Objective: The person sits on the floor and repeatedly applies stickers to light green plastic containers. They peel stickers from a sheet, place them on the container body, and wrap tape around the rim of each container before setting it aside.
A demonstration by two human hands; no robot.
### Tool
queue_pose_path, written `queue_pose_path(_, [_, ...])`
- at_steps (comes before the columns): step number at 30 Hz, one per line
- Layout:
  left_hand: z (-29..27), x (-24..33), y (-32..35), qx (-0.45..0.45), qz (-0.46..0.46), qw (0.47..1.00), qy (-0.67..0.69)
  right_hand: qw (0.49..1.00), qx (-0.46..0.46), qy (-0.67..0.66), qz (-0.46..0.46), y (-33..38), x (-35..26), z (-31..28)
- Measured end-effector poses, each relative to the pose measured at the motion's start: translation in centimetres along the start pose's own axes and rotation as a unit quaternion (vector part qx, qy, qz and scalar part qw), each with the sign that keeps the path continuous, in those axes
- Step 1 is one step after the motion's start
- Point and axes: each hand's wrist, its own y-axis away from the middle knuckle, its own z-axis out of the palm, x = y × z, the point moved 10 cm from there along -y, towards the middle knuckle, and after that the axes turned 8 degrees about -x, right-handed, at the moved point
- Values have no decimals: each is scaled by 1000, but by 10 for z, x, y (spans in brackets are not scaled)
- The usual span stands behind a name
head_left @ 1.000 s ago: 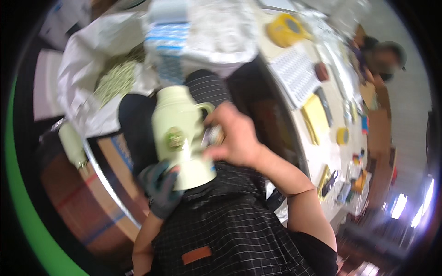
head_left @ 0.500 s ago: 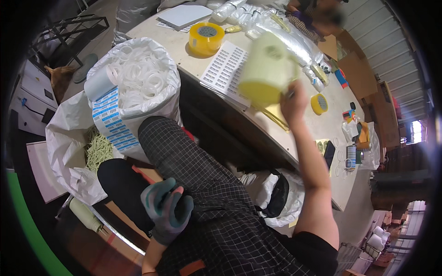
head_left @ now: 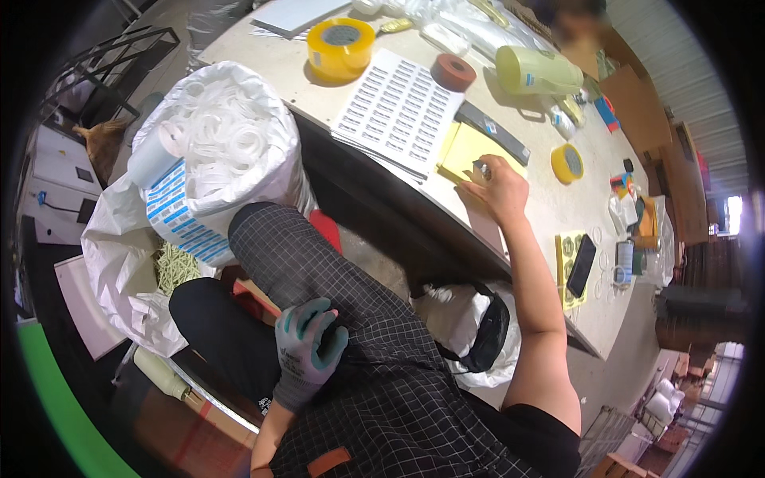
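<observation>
Your bare right hand stretches out, fingers bent down at the yellow sheets; whether they're pinching, I can't tell. Your gloved left hand curls loosely, thumb apart, well nearer you than the sheets. Beyond them, the pale-green flask shell lies sideways.

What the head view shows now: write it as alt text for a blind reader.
A bare right hand, fingertips together, is at yellow sheets on a pale table; the gloved left hand is curled over the lap. Nearby are label sheets, tape rolls and a pale green container; whitish rings fill a bag.
</observation>
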Motion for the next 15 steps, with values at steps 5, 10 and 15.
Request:
queue_pose_path(5, [13, 10, -5, -56, 32, 998, 9, 998, -23, -60, 7, 10, 8, 14])
queue_pose_path(10, [19, 12, -2, -55, 23, 998, 11, 990, -80, -105, 41, 6, 13, 13])
queue_pose_path(15, [22, 2, 1, -68, 1, 998, 18, 976, -100, -194, 26, 4, 35, 24])
